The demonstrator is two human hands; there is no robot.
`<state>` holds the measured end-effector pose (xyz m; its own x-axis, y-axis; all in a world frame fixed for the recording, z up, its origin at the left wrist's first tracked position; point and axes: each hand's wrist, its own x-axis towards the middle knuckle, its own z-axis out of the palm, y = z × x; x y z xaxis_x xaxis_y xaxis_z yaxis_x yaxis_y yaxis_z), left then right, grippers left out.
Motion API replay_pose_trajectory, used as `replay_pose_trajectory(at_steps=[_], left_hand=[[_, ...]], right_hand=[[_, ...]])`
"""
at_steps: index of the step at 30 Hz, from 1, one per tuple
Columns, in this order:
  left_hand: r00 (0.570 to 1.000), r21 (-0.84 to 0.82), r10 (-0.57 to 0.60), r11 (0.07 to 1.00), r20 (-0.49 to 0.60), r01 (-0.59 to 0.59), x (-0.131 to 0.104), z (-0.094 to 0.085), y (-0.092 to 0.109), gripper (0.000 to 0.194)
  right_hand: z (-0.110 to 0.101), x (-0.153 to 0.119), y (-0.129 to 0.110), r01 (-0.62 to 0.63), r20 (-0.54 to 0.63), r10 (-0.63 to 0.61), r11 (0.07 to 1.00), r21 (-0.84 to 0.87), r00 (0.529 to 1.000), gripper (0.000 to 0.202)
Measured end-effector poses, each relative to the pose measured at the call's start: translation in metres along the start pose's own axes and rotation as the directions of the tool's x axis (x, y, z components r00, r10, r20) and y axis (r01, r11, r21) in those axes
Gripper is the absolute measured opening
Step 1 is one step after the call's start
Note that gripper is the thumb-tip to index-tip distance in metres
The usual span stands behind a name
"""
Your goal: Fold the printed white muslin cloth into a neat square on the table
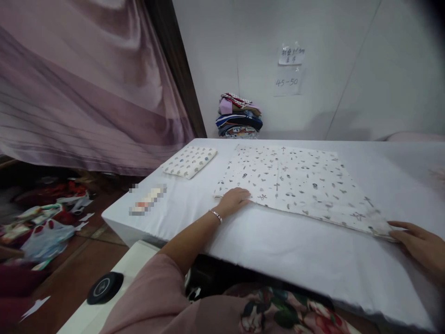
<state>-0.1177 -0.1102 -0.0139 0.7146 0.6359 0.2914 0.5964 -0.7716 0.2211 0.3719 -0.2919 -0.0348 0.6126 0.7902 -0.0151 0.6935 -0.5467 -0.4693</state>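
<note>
A white cloth (pixel 295 181) with small grey and green prints lies folded and spread out over the white-covered table. My left hand (pixel 235 202), with a bracelet at its wrist, rests flat on the near left corner, fingers stretched out. At the near right corner my right hand (pixel 419 243) has the cloth's edge between thumb and fingers. A smaller folded cloth (pixel 189 161) with a grey pattern sits on the table to the left, apart from both hands.
The white table (pixel 264 241) ends close to my body. A pixelated item (pixel 148 200) lies near its left edge. Stacked folded fabrics (pixel 239 116) stand by the wall under paper notes (pixel 291 69). A pink curtain (pixel 86 93) hangs left; bags (pixel 48 236) lie on the floor.
</note>
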Motion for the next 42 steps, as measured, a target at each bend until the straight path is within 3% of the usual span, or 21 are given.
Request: replay_pose_trajectory(at_steps=[3,11,17,22,27,30,36,42], left_hand=[[0.999,-0.057,-0.034,0.998,0.032,0.036,0.014,0.001,0.011,0.034],[0.983,-0.051,-0.139,0.988,0.117,0.146,0.063,0.011,0.018,0.027],[0.973,-0.086,-0.199,0.974,0.116,0.210,0.080,0.014,0.015,0.014],[0.968,-0.098,-0.245,0.964,0.048,0.248,0.088,0.008,0.010,0.020],[0.951,-0.065,-0.261,0.959,0.164,0.275,0.094,0.011,0.004,0.028],[0.943,-0.090,-0.289,0.948,0.162,0.306,0.105,0.009,0.001,0.038],[0.927,-0.107,-0.359,0.923,0.105,0.370,0.158,0.012,0.004,0.036],[0.851,-0.031,-0.512,0.854,0.118,0.519,0.217,0.047,0.009,0.045]], right_hand=[[-0.009,-0.011,-0.017,-0.062,0.094,0.055,0.995,0.073,0.994,0.039],[-0.002,-0.014,-0.016,-0.002,0.027,0.001,1.000,0.013,1.000,0.045],[-0.003,-0.021,-0.021,-0.013,0.041,0.014,1.000,-0.019,0.999,0.048],[0.001,-0.023,-0.015,0.008,0.018,-0.008,1.000,0.003,1.000,0.046],[0.002,-0.025,-0.014,-0.004,0.009,0.004,1.000,0.005,1.000,0.046],[0.003,-0.026,-0.015,0.006,-0.003,-0.005,1.000,0.020,1.000,0.043],[0.013,-0.023,-0.007,0.012,-0.043,-0.008,0.995,0.095,0.999,0.036],[0.026,-0.017,0.012,0.019,-0.079,-0.004,0.981,0.191,0.997,0.030]])
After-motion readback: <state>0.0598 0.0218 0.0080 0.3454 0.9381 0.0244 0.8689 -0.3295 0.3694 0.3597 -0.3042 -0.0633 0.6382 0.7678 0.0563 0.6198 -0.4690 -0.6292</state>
